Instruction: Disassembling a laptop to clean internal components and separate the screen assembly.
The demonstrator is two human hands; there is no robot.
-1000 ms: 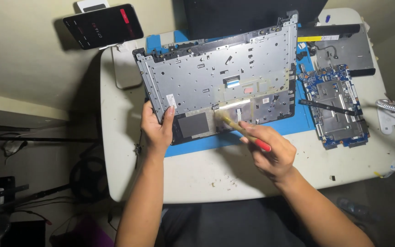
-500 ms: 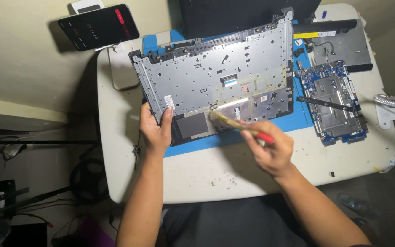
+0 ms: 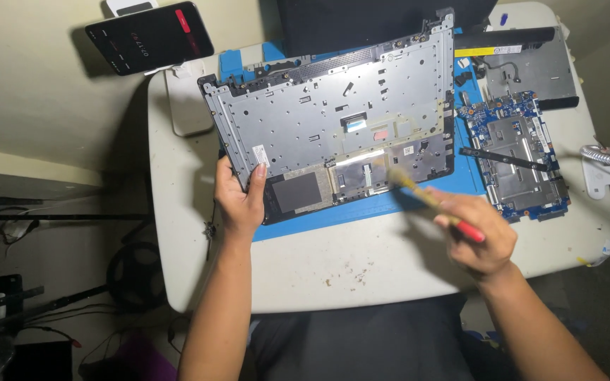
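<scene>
Nearest, the right hand (image 3: pixel 485 240) is closed around a brush (image 3: pixel 425 197) with a red-tipped handle. It has drawn back toward the body and to the right since a second ago, so the bristles now sit at the lower right edge of the laptop case (image 3: pixel 333 120) instead of over the middle of its lower part. That reads as the end of one sweeping stroke along the case's near edge.

The left hand (image 3: pixel 241 201) stays clamped on the case's near left corner, thumb on top, holding it tilted on the blue mat (image 3: pixel 361 212) on the bench (image 3: pixel 361 268).

Further right lies a blue circuit board (image 3: pixel 520 159). At the far left a dark phone (image 3: pixel 150 37) stands propped.
</scene>
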